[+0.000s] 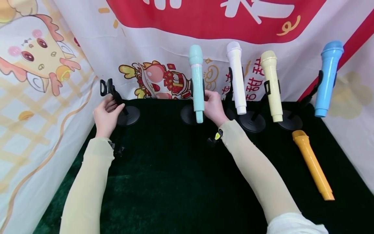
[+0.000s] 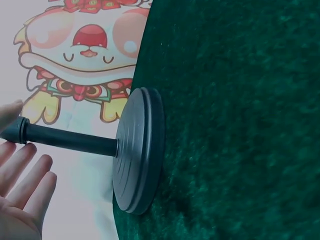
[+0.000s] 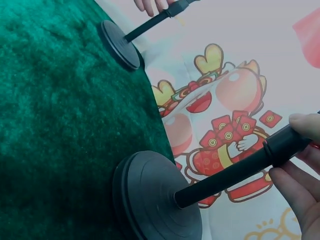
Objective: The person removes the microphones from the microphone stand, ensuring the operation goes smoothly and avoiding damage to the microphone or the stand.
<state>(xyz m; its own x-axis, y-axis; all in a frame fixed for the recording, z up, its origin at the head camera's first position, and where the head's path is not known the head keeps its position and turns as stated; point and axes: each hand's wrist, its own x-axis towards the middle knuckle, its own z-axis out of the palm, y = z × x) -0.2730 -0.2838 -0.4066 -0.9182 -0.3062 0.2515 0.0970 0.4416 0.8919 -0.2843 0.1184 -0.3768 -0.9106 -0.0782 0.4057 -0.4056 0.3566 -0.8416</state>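
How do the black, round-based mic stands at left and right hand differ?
The left stand holds no microphone; the right stand holds a mint-green microphone. The left stand is leftmost; the right stand neighbours the white microphone. Both: black, round-based, on dark green cloth; left hand grips one, right hand the other.

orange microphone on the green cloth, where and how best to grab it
Probably mid-handle on the orange microphone, pinched across its slim, straight length from above, likely by the nearer right hand once free. It lies lengthwise on the green cloth, wider head pointing away from the person, with its top and long sides unobstructed.
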